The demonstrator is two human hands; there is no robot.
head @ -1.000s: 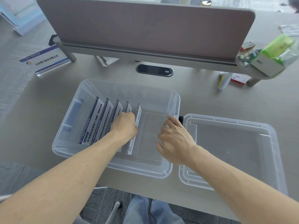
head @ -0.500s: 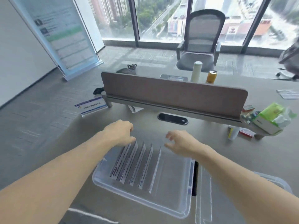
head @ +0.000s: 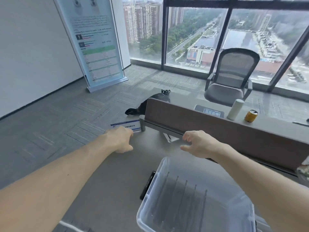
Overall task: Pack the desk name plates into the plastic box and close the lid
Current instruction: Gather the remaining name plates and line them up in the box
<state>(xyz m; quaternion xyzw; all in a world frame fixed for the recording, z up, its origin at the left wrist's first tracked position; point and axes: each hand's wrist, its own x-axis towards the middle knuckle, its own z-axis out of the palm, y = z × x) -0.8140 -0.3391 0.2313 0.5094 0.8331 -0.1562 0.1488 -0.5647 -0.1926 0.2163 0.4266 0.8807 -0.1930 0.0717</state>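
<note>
A clear plastic box (head: 150, 206) sits at the bottom of the view with several name plates (head: 185, 198) standing on edge inside it. One more blue and white name plate (head: 128, 125) stands at the desk's far left corner beside the divider's foot. My left hand (head: 119, 139) reaches out just in front of that plate, partly covering it, fingers curled and holding nothing. My right hand (head: 199, 144) hovers over the desk with fingers spread, empty. The lid is out of view.
A brown desk divider (head: 217, 126) runs across the far edge. Behind it stand a white bottle (head: 235, 109) and a yellow can (head: 250, 116). An office chair (head: 232, 79) faces the window. A black clip (head: 148, 185) sits on the box's left side.
Both hands left the box and moved forward over the desk. My left hand has travelled to the far name plate. The view has tilted up and swung left.
</note>
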